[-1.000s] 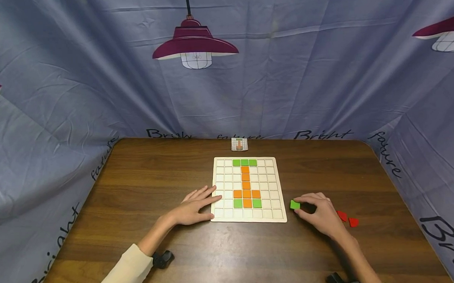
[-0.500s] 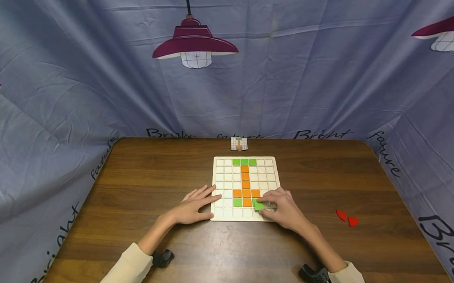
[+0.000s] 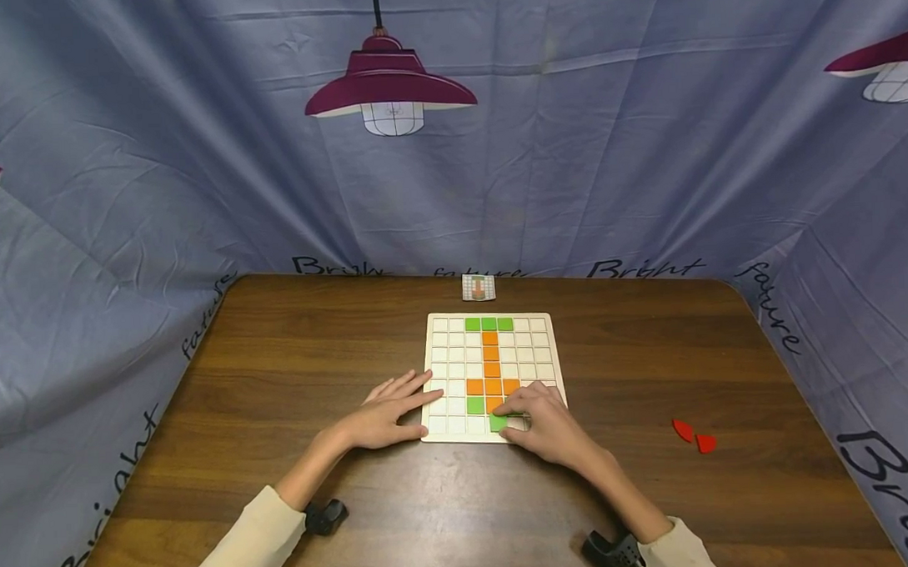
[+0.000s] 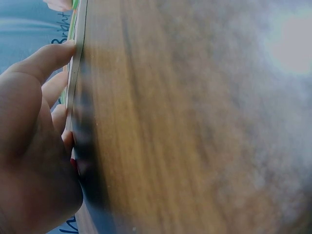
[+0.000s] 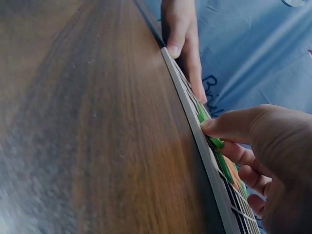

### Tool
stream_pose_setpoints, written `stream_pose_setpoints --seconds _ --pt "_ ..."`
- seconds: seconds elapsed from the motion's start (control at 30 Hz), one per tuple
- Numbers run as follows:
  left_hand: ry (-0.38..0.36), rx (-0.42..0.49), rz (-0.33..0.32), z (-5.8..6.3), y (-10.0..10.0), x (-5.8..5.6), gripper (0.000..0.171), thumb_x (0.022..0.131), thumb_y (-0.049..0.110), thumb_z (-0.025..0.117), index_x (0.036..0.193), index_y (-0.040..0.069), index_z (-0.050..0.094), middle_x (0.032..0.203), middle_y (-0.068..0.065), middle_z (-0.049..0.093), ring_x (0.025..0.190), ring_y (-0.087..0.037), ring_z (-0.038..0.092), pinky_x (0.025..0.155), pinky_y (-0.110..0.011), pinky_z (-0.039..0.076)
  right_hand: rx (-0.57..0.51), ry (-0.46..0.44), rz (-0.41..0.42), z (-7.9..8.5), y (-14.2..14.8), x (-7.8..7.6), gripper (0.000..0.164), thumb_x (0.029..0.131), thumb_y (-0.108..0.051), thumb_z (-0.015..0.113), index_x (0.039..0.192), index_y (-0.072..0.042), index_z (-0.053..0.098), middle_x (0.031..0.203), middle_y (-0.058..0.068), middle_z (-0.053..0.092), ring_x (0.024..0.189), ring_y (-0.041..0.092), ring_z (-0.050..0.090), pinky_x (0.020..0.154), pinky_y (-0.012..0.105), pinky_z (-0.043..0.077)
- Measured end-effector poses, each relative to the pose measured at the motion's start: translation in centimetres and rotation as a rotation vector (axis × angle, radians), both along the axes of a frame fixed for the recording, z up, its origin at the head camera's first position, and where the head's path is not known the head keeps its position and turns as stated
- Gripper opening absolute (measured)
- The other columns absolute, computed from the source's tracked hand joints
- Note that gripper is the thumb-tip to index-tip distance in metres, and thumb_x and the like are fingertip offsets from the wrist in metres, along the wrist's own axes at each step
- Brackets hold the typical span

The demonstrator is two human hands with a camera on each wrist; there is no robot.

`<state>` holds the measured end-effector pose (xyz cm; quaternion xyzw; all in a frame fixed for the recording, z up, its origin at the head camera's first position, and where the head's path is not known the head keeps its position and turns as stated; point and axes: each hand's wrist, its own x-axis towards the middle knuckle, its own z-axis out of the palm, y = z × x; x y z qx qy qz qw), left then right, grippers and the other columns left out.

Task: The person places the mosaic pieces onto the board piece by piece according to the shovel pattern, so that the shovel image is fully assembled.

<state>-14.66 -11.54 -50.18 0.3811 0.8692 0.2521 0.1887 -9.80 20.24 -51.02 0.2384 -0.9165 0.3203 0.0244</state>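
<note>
A white gridded board lies on the wooden table. Orange square tiles form a column down its middle, and green square tiles fill three cells of the top row. My right hand pinches a green tile between thumb and fingers, over the bottom row below the orange column; the right wrist view shows this green tile slightly tilted at the board. Part of the row above is hidden by that hand. My left hand rests with spread fingers on the board's left edge.
Behind the board lies a small card with a printed grid pattern. Two red pieces with curved edges lie on the table to the right. A blue curtain hangs along the table's back and sides.
My right hand has carried the green tile from the table right of the board leftward onto the board's bottom row. The left hand has stayed in place.
</note>
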Motion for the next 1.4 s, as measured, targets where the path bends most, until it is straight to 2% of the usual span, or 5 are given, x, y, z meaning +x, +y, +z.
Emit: stream_pose_setpoints --seconds 0.7,1.1,1.23,1.4 --pt "0.011 0.009 -0.007 -0.1 0.0 0.0 0.059 0.100 0.039 0.057 0.154 0.019 0.042 0.164 -0.010 0.020 0.150 -0.036 0.011 0.114 -0.063 0.011 0.001 -0.049 -0.004 0.3 -0.3 0.1 0.023 0.077 -0.018 0.086 0.099 -0.019 0.079 0.100 -0.011 0.070 0.092 0.013 0.052 0.079 0.037 0.033" --pt "0.005 0.010 -0.001 -0.1 0.0 -0.1 0.059 0.100 0.039 0.058 0.154 0.019 0.043 0.164 -0.010 0.021 0.150 -0.036 0.011 0.114 -0.062 0.012 -0.022 -0.034 -0.007 -0.1 -0.5 0.1 0.025 0.075 -0.021 0.088 0.098 -0.020 0.079 0.099 -0.012 0.070 0.092 0.014 0.053 0.079 0.039 0.034" --pt "0.002 0.006 -0.002 -0.1 0.0 -0.1 0.059 0.100 0.039 0.058 0.154 0.019 0.042 0.164 -0.010 0.021 0.150 -0.035 0.011 0.114 -0.061 0.012 -0.040 -0.004 -0.041 0.0 0.0 0.1 0.026 0.075 -0.021 0.088 0.100 -0.019 0.079 0.097 -0.010 0.069 0.092 0.013 0.053 0.080 0.039 0.034" --pt "0.007 0.006 -0.003 -0.1 0.0 -0.1 0.060 0.100 0.039 0.058 0.154 0.020 0.042 0.164 -0.010 0.021 0.150 -0.035 0.011 0.114 -0.061 0.012 -0.091 0.059 -0.142 0.2 2.3 0.0 0.025 0.076 -0.012 0.087 0.100 -0.013 0.078 0.098 -0.003 0.070 0.094 0.020 0.055 0.081 0.042 0.035"
